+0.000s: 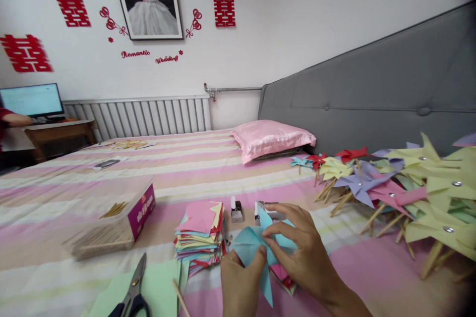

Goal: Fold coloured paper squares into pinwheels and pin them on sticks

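Note:
A light-blue paper pinwheel (pixel 247 243) is held up between my two hands, its blades folded in toward the middle. My left hand (pixel 241 277) pinches it from below left, thumb at the centre. From the right, my right hand (pixel 297 245) presses the folded points with thumb and fingertips. Whether a pin sits at the centre is hidden by my fingers. Just left of my hands stands a stack of coloured paper squares (pixel 199 237). Beneath the pinwheel, more red and pink paper (pixel 283 277) shows. Small open boxes (pixel 236 209) stand behind.
Scissors (pixel 134 287) lie on green paper (pixel 159 282) beside a wooden stick (pixel 181 298). A clear box of sticks (pixel 111 228) is at left. Finished pinwheels (pixel 390 193) crowd the right side. A pink pillow (pixel 273 138) lies by the headboard. A person's arm (pixel 15 119) shows far left.

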### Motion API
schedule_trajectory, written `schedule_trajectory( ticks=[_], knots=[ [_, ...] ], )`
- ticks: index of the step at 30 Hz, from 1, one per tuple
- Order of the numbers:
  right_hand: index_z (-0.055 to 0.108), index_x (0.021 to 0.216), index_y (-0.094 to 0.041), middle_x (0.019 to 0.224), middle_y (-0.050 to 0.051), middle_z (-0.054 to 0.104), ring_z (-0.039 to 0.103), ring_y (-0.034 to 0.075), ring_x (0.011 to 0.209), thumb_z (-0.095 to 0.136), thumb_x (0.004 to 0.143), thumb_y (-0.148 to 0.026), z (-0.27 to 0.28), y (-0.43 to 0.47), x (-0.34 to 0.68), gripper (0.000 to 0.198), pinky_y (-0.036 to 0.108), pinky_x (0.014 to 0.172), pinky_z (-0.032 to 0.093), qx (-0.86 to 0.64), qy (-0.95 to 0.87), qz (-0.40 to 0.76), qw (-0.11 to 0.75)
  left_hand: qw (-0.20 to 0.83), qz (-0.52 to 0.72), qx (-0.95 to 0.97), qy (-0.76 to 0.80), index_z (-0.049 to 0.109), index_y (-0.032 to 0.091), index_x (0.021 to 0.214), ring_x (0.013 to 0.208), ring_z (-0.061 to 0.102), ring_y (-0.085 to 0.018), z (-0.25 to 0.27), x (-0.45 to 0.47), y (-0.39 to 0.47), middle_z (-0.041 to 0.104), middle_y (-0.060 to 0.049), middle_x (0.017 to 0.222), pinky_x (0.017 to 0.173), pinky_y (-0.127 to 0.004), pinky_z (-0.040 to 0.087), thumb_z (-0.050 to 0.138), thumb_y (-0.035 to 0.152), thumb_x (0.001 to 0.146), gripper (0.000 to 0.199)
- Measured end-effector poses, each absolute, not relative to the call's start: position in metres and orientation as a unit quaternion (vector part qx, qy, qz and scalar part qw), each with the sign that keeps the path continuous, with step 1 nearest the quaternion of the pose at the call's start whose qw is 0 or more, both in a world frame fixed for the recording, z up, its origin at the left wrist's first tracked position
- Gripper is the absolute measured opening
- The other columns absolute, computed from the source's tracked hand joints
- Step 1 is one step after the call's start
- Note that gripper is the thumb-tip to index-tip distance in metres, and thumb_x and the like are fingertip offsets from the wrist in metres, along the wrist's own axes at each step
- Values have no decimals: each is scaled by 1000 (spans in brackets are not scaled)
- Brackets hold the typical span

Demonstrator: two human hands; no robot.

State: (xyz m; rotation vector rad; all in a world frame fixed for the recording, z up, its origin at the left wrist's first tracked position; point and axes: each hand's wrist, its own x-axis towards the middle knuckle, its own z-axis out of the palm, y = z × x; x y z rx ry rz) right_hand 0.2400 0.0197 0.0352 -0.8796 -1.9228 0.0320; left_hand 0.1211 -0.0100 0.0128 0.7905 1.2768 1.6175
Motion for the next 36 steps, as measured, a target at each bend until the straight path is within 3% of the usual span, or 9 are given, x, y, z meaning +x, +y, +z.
schedule_trajectory(
  ticks=[8, 24, 36],
  knots=[
    [67, 73, -23, 70, 2, 55, 51, 19, 73, 54, 64, -5, 44, 14, 239, 24, 37, 73, 37, -350, -810, 40, 468, 395, 653, 331, 556, 67, 11, 55, 44, 50, -14, 14, 119, -12, 60, -2, 46, 43, -23, 39, 70, 28, 54, 18],
    [66, 72, -23, 71, -1, 66, 57, 17, 71, 58, 70, -9, 45, 14, 238, 16, 37, 82, 33, -357, -824, 120, 423, 360, 611, 401, 580, 59, 13, 52, 46, 45, -12, 10, 118, -11, 55, 0, 47, 44, -22, 36, 64, 31, 61, 20],
    [67, 65, -19, 67, 0, 67, 58, 18, 72, 63, 69, -16, 46, 17, 242, 7, 31, 76, 39, -404, -786, 233, 405, 182, 538, 546, 615, 68, 17, 68, 51, 49, -14, 13, 120, -19, 59, -1, 54, 52, -23, 36, 55, 29, 72, 19]
  ],
)
